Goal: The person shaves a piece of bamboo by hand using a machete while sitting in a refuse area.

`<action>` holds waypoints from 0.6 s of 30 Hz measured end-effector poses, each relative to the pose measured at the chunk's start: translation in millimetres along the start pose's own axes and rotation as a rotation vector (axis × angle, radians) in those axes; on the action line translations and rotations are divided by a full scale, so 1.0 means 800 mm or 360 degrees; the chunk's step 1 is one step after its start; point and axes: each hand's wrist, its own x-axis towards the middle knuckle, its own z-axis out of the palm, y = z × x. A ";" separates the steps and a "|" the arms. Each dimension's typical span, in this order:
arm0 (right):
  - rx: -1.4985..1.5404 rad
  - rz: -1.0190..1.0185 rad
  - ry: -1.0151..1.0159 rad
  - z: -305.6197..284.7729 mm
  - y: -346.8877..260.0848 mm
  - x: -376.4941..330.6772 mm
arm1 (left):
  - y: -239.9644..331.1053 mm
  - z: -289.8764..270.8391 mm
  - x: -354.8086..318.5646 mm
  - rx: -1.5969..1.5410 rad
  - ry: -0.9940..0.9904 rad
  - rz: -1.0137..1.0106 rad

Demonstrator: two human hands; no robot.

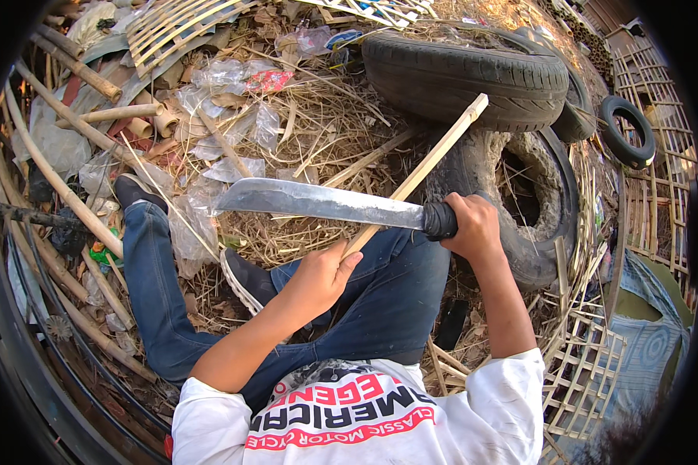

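Note:
My right hand (473, 226) is closed around the black-wrapped handle of a machete (318, 203), whose broad grey blade points left across my lap. Slanting up and to the right is a pale split-bamboo strip (434, 159); my left hand (318, 277) grips its lower end. The blade crosses over the strip a little above my left hand; whether they touch I cannot tell. The strip's far end lies over or just in front of a worn black tyre (465, 81).
A second tyre with a mud-caked rim (554, 186) lies right of my knee, and a small tyre (627, 132) farther right. Bamboo poles (66, 194) line the left. Shavings, dry leaves and plastic bags (198, 225) litter the ground. A woven bamboo lattice (585, 372) sits at lower right.

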 end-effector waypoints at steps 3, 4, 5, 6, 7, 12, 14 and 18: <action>-0.0251 0.0439 0.0134 -0.019 0.046 0.009 | -0.016 -0.001 -0.018 0.0008 0.0081 0.0046; -0.0331 0.0525 0.0151 -0.029 0.078 0.007 | -0.011 0.001 -0.019 -0.0005 -0.0003 0.0001; -0.0389 0.0610 0.0155 -0.032 0.096 0.004 | -0.005 0.000 -0.024 -0.0007 -0.0088 -0.0067; -0.0431 0.0530 0.0157 -0.037 0.088 0.007 | -0.007 0.002 -0.026 0.0003 -0.0096 -0.0038; -0.0412 0.0522 0.0116 -0.036 0.082 0.007 | -0.012 0.005 -0.022 -0.0013 -0.0097 -0.0065; -0.0322 0.0181 0.0010 -0.015 0.021 0.002 | -0.031 0.009 -0.003 -0.0115 -0.0047 -0.0015; -0.0215 0.0036 0.0033 -0.011 0.012 -0.003 | -0.024 0.011 -0.005 -0.0122 -0.0019 0.0030; -0.0428 0.0247 0.0486 -0.020 0.089 -0.010 | -0.027 -0.008 -0.013 -0.0073 0.0005 0.0001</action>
